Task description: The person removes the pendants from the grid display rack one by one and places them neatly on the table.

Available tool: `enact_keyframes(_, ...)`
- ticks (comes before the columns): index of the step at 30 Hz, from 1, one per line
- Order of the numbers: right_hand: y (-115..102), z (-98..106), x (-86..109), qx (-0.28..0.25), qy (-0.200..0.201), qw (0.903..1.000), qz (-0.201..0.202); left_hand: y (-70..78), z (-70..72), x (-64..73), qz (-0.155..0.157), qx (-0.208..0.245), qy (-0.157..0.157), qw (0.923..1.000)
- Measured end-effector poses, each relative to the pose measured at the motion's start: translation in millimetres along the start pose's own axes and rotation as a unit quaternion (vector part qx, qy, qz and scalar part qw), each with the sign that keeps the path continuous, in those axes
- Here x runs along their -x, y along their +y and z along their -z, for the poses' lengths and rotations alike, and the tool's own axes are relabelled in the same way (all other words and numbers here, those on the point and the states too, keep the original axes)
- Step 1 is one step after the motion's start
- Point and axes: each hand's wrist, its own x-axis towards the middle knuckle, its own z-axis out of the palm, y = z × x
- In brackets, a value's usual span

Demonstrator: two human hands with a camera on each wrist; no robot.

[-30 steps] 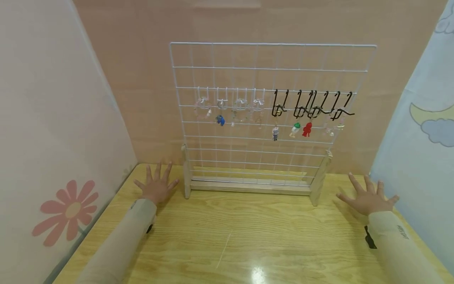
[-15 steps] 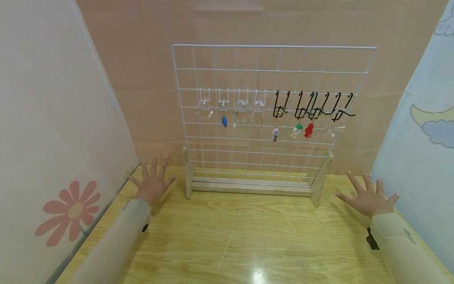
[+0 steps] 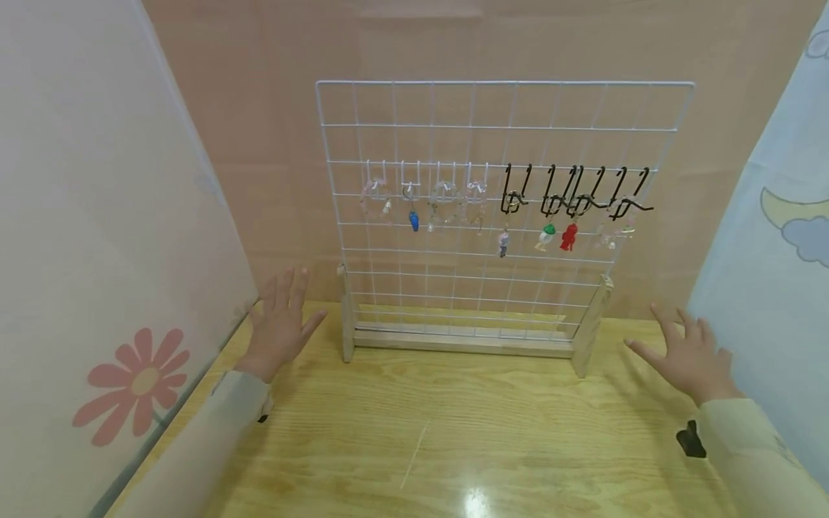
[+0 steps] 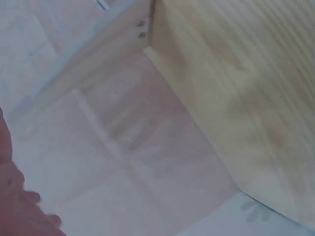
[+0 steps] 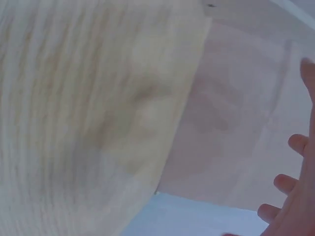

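Note:
My left hand (image 3: pixel 277 334) is to the left of a white wire grid rack (image 3: pixel 473 83), its fingers spread and holding nothing. It looks raised off the table, and part of it shows at the left edge of the left wrist view. Right of the rack, my right hand (image 3: pixel 693 360) also hovers with fingers apart and nothing in it. White hooks on the grid carry clear bracelets (image 3: pixel 445 194) and a blue charm (image 3: pixel 414 221). Black hooks (image 3: pixel 512 201) carry a grey figure charm (image 3: pixel 503 243), a green-and-white charm (image 3: pixel 546 237) and a red charm (image 3: pixel 569 237).
Wooden feet and a crossbar (image 3: pixel 460 340) support the rack at the back of the wood-grain table (image 3: pixel 363 424). A flower-printed cloth (image 3: pixel 65 216) hangs on the left, a moon-and-cloud cloth (image 3: pixel 764 288) on the right. Behind is a tan backdrop (image 3: pixel 259 144).
Both hands have lifted from the tabletop where they lay spread. The right hand has shifted slightly right. The blue charm has swung and turned on its hook.

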Motion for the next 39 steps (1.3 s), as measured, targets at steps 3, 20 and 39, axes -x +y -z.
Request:
enact_keyframes(3, -8, 8, -1.6, -0.070, 0.032, 0.9970, 0.009, 10.0, 2.7, -1.4, -0.043, -0.008, 0.038, 0.9983)
enact_keyframes(20, -93, 58, 2.3, -0.374, 0.177, 0.9103, -0.022, 49.7, -0.5, -10.7, -0.095, -0.061, -0.006, 0.9936)
enact_keyframes(39, -140, 93, -16.5, -0.497, 0.249, 0.8310, 0.020, 55.4, -7.7, -15.9, -0.092, -0.072, -0.011, 0.9931)
